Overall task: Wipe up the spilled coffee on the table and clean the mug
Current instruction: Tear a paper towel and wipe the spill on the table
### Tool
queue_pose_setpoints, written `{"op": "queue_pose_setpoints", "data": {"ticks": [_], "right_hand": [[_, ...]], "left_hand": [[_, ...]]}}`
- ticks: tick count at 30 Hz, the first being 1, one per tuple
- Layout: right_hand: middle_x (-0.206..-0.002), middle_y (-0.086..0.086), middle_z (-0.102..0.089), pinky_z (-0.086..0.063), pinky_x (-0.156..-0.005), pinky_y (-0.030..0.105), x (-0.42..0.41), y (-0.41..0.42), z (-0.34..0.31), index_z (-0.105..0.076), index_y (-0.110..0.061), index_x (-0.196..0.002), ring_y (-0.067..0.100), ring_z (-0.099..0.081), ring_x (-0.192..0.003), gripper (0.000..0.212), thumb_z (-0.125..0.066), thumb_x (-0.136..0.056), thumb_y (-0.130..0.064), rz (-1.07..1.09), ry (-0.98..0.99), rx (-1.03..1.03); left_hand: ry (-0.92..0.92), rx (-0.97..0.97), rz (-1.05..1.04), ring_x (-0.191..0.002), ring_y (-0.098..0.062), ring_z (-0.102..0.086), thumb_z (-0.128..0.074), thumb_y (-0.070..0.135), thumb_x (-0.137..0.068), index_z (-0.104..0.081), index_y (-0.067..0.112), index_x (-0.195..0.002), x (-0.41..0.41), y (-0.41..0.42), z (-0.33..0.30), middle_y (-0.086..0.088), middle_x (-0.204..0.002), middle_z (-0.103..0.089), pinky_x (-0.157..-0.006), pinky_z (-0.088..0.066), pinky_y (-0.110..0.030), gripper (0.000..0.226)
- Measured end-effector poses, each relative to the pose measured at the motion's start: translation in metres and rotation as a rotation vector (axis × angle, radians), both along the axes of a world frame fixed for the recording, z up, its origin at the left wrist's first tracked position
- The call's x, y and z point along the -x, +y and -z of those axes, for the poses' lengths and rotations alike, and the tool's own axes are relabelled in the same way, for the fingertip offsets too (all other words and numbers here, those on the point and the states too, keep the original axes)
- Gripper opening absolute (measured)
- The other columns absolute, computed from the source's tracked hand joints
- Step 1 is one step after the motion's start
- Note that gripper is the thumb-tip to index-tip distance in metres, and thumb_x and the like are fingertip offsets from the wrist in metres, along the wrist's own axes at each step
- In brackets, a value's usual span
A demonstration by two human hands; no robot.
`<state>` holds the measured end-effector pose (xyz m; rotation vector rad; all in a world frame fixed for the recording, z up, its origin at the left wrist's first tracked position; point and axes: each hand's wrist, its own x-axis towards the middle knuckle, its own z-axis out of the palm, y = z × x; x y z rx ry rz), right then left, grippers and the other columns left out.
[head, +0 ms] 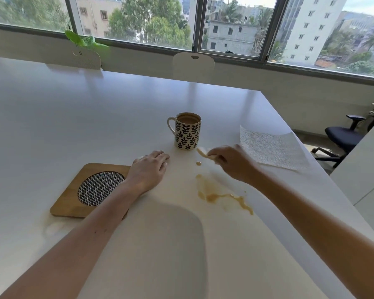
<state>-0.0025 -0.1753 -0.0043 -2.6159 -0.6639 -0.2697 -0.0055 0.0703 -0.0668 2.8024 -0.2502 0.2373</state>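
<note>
My left hand (150,169) is lying flat on the table (73,108), fingers straight and released, palm down just beside the far right corner of the wooden trivet (69,197). My right hand (231,161) is grasping a small, coffee-stained wad of tissue (204,154), fingers curled round it, and is holding it low over the table just in front of the mug (187,131). The wad is blurred; whether it is touching the surface I cannot tell. The mug is standing upright toward the middle of the table, handle pointing left, brown coffee showing inside. The spilled coffee (218,196) is lying nearer my edge of the table, right of the trivet, with one separate drop (198,163) between it and the mug. An unfolded paper towel (272,147) is lying flat along the table's right edge, beyond my right hand.
</note>
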Motion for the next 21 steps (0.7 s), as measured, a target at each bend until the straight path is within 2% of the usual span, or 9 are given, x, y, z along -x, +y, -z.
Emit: {"op": "queue_pose_setpoints", "data": {"ticks": [2,4,7,8,10,13,18,21], "right_hand": [[-0.095,0.013,-0.070,-0.047,-0.071,0.028,-0.007,0.017,0.013,-0.069,-0.012,-0.106,0.027,-0.063,-0.083,0.028,-0.052,-0.085,-0.005,-0.067,0.027,0.061],[-0.100,0.010,-0.068,-0.051,-0.074,0.032,-0.009,0.028,0.019,-0.069,-0.015,-0.107,0.027,-0.063,-0.087,0.024,-0.053,-0.089,-0.014,-0.077,0.059,0.119],[-0.099,0.014,-0.066,-0.050,-0.078,0.040,-0.004,0.035,0.019,-0.072,-0.007,-0.099,0.030,-0.061,-0.089,0.023,-0.055,-0.084,-0.003,-0.157,0.103,0.179],[-0.099,0.014,-0.066,-0.050,-0.079,0.039,0.001,0.036,0.017,-0.073,-0.007,-0.098,0.030,-0.061,-0.090,0.026,-0.055,-0.080,0.002,-0.189,0.114,0.176],[-0.106,0.009,-0.067,-0.048,-0.083,0.027,0.015,0.034,0.016,-0.073,-0.011,-0.102,0.026,-0.061,-0.096,0.033,-0.054,-0.079,0.006,-0.229,0.156,0.163],[-0.117,0.007,-0.063,-0.034,-0.084,0.016,0.042,0.022,0.014,-0.071,-0.012,-0.105,0.021,-0.056,-0.108,0.035,-0.053,-0.083,0.006,-0.283,0.265,0.202],[-0.096,0.014,-0.069,-0.045,-0.082,0.020,0.084,-0.007,0.006,-0.075,0.002,-0.076,0.022,-0.065,-0.094,0.030,-0.055,-0.068,0.023,-0.286,0.427,-0.050],[-0.089,0.003,-0.070,-0.046,-0.072,0.016,0.082,-0.029,-0.008,-0.076,-0.004,-0.071,0.005,-0.064,-0.079,0.039,-0.049,-0.061,0.023,-0.219,0.499,0.090]], "left_hand": [[0.001,0.002,-0.002,-0.130,-0.022,-0.045,-0.033,0.031,-0.099,-0.047,0.024,-0.135,0.000,0.000,0.000,0.002,-0.148,-0.039,-0.105,-0.032,-0.040,0.038],[-0.001,0.002,-0.003,-0.130,-0.022,-0.045,-0.033,0.030,-0.099,-0.047,0.024,-0.134,0.000,0.000,0.000,0.002,-0.148,-0.039,-0.105,-0.032,-0.040,0.038],[-0.009,0.003,-0.004,-0.129,-0.022,-0.045,-0.035,0.030,-0.099,-0.049,0.024,-0.134,0.000,0.000,-0.001,0.002,-0.148,-0.040,-0.103,-0.032,-0.039,0.038],[-0.009,0.004,-0.005,-0.129,-0.022,-0.045,-0.035,0.030,-0.099,-0.049,0.024,-0.133,0.000,0.000,-0.001,0.002,-0.147,-0.040,-0.103,-0.032,-0.039,0.037],[-0.006,0.002,-0.005,-0.129,-0.023,-0.045,-0.036,0.030,-0.099,-0.049,0.024,-0.133,-0.001,0.000,0.000,0.002,-0.147,-0.041,-0.102,-0.032,-0.039,0.037],[-0.010,-0.003,0.003,-0.127,-0.025,-0.047,-0.036,0.029,-0.099,-0.049,0.023,-0.132,-0.001,0.000,0.001,0.001,-0.146,-0.041,-0.101,-0.033,-0.041,0.036],[-0.012,0.000,0.002,-0.127,-0.025,-0.048,-0.035,0.029,-0.099,-0.050,0.023,-0.132,-0.001,0.001,0.002,0.001,-0.145,-0.042,-0.101,-0.034,-0.042,0.036],[-0.003,0.005,0.005,-0.127,-0.025,-0.047,-0.035,0.029,-0.099,-0.049,0.023,-0.132,0.000,0.000,0.001,0.000,-0.145,-0.042,-0.102,-0.034,-0.043,0.036]]}}
